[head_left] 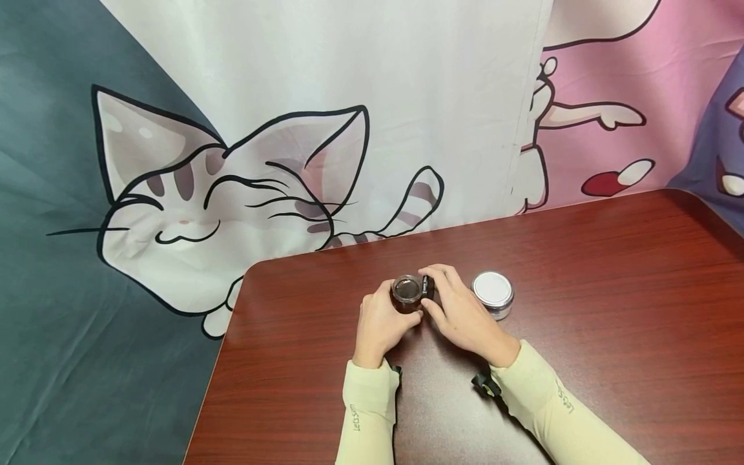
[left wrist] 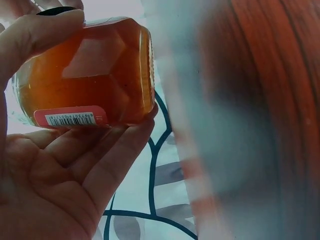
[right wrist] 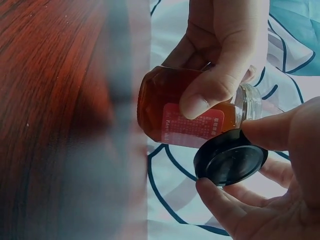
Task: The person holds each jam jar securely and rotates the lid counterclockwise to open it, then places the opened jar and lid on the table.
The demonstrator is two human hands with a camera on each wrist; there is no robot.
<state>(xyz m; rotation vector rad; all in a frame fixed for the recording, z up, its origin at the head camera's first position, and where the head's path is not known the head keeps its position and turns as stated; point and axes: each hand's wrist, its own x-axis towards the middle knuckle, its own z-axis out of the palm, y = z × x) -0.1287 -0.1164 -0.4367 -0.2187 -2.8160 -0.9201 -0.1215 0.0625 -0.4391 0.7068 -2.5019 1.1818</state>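
My left hand (head_left: 382, 321) grips a faceted glass jar (right wrist: 187, 110) of amber-brown contents, its thumb lying over the red label. The jar's mouth is uncovered, and a barcode shows on its side in the left wrist view, where the glass jar (left wrist: 95, 75) lies between thumb and fingers. Right beside the mouth, my right hand (head_left: 462, 316) pinches a black round lid (right wrist: 231, 159) by its edge between thumb and fingers. In the right wrist view the lid is tilted, its hollow underside showing, and it overlaps the jar's shoulder.
A round container with a white-topped lid (head_left: 493, 290) stands on the reddish-brown table (head_left: 610, 310), just right of my right hand. Behind the table's far edge hangs a curtain (head_left: 453, 97) printed with cartoon cats.
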